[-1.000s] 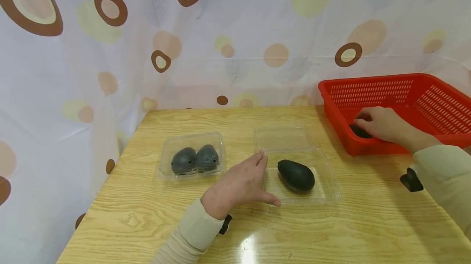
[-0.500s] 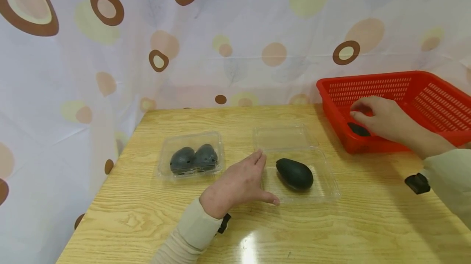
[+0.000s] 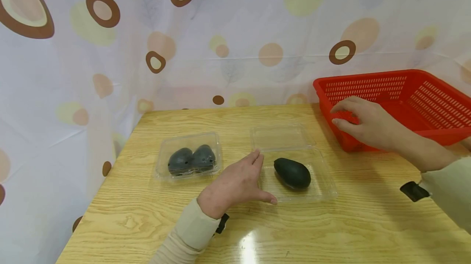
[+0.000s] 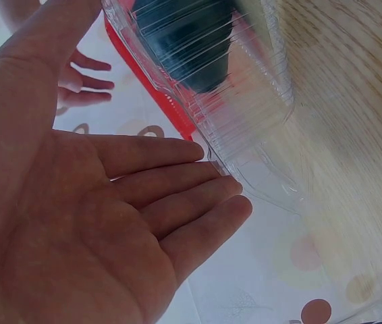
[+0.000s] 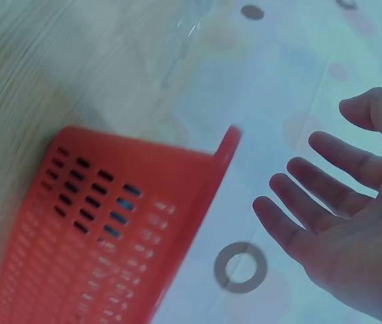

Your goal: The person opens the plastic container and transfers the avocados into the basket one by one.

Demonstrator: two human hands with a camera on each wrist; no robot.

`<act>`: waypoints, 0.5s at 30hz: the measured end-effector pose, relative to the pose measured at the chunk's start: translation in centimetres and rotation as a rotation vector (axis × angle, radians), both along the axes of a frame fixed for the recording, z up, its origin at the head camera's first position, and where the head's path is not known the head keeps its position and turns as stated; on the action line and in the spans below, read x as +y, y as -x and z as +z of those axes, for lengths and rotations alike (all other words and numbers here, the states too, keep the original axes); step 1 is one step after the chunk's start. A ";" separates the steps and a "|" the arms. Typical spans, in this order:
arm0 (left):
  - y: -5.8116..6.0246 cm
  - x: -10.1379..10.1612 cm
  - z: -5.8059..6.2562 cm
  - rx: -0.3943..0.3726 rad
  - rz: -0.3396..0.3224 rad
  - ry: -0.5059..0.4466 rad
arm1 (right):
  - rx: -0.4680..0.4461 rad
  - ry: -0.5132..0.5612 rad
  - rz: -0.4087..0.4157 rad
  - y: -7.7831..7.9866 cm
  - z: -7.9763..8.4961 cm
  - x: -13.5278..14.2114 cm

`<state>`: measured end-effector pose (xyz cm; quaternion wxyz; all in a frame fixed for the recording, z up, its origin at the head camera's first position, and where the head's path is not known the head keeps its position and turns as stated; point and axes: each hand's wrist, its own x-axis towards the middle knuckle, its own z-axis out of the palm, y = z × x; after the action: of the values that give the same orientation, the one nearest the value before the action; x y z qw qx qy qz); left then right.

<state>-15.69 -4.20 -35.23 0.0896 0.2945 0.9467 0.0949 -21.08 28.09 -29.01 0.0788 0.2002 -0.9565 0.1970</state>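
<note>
Through the head view I find the dark fruit [image 3: 292,174] lying on its side in the clear box [image 3: 324,190], whose lid [image 3: 281,137] lies folded back beyond it. The fruit's long axis slants: narrow end toward far left, broad end toward near right, with room on the box floor to its right. My left hand [image 3: 235,184] keeps its fingers straight at the box's left edge, thumb by the near corner. My right hand [image 3: 371,123] hovers by the left wall of the red basket [image 3: 360,86], fingers loosely extended, thumb apart. A strip of desk [image 3: 331,235] separates box and basket, widening nearer me. A covered box [image 3: 160,172] sits left, holding two fruits [image 3: 180,162].
</note>
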 end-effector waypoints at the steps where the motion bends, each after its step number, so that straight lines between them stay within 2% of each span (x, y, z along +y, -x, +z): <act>1: 0.0 0.0 0.0 0.001 0.000 0.001 | 0.014 -0.006 0.010 -0.2 0.0 -0.3; 6: 0.0 -0.1 0.1 0.003 0.001 0.002 | 0.072 -0.028 0.074 -1.2 0.1 -1.4; 15: 0.0 -0.1 0.1 0.002 0.002 0.005 | 0.123 -0.015 0.131 -2.8 -0.1 -3.3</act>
<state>-15.73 -4.26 -35.12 0.0894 0.2933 0.9473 0.0925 -18.31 24.77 -29.13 0.1226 0.2744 -0.9363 0.1819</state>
